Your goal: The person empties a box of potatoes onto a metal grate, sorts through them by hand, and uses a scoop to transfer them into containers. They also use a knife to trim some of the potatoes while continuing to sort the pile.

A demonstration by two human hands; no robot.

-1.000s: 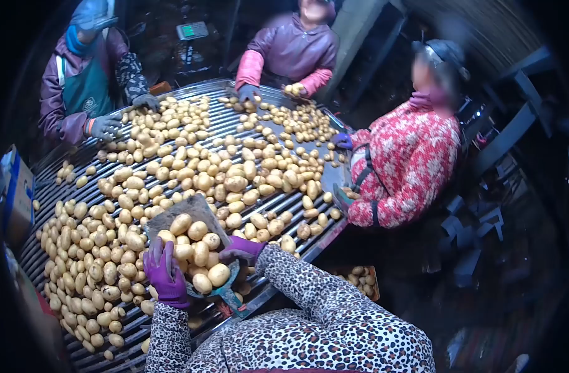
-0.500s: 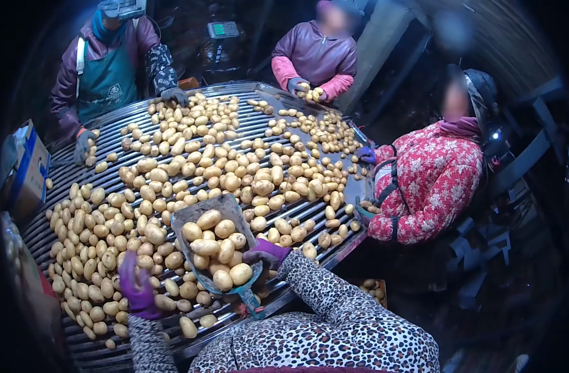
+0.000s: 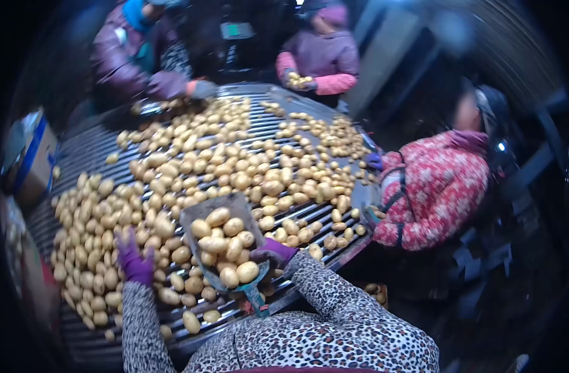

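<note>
While our right hand (image 3: 271, 252), in a purple glove, is closed on the right edge of the scoop (image 3: 217, 205), our left hand (image 3: 134, 261) lies open. Its fingers are spread and point away from us, among the loose potatoes (image 3: 235, 168) just left of the scoop. We cannot tell whether the left palm presses on them or floats just above them.

The grey scoop sits at the near edge of the counter (image 3: 92, 146), right in front of us. Its wide mouth faces away from us and its teal handle (image 3: 254, 297) points toward our body. It carries a heap (image 3: 225, 245) of yellow potatoes that fills it from wall to wall.

The counter is made of ridged rollers, and potatoes cover most of it, thickest in the middle and on our left.

Three other people work around it. A person in a red floral jacket (image 3: 434, 193) stands at the right side, near our right elbow. A person in a purple jacket (image 3: 325, 56) at the far end holds a few small potatoes (image 3: 297, 81). At the far left, a third person (image 3: 135, 56) reaches a gloved hand (image 3: 200, 89) onto the pile. A cardboard box (image 3: 32, 155) stands beyond the counter's left edge.
</note>
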